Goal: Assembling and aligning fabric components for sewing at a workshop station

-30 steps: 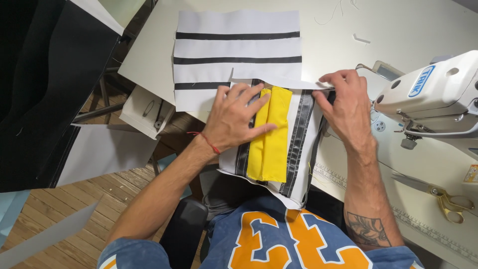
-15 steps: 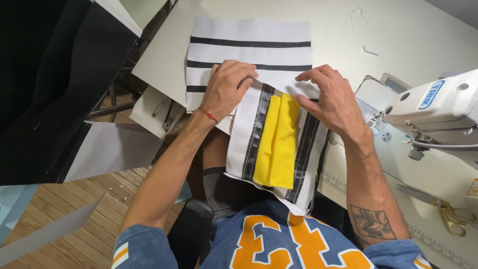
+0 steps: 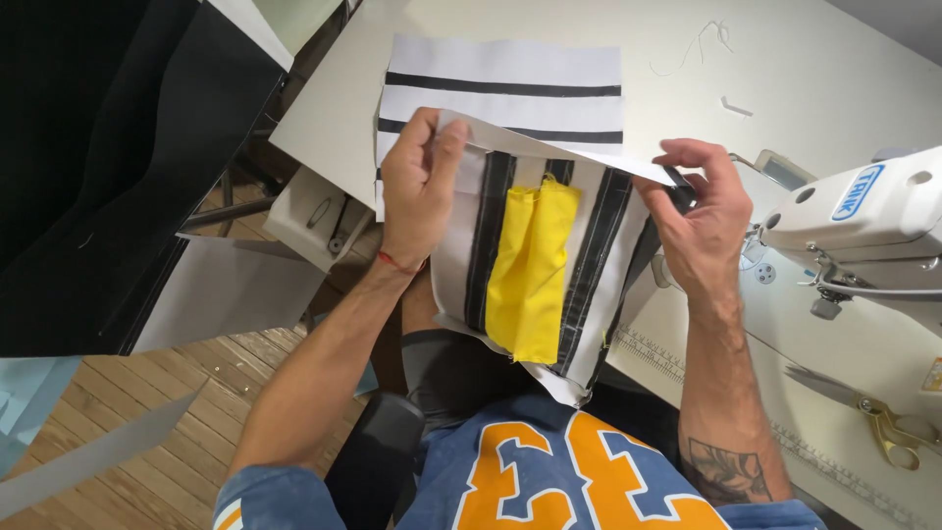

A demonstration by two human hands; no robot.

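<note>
My left hand (image 3: 420, 191) and my right hand (image 3: 699, 221) grip the top corners of a white fabric piece with black stripes (image 3: 599, 265), lifted off the table and hanging toward my lap. A yellow fabric strip (image 3: 530, 270) is attached down its middle, slightly puckered. The top edge is folded back toward me. Behind it a flat white panel with black stripes (image 3: 505, 74) lies on the cream table (image 3: 785, 59).
A white sewing machine (image 3: 863, 221) stands at the right, with gold-handled scissors (image 3: 863, 417) near the table's front edge. Loose thread scraps (image 3: 702, 44) lie at the back. Black sheets (image 3: 108, 167) and a wooden floor (image 3: 147, 393) are to the left.
Both hands went from pressing the striped piece flat on the table to grasping its top edge and lifting it up; the piece now hangs tilted between them.
</note>
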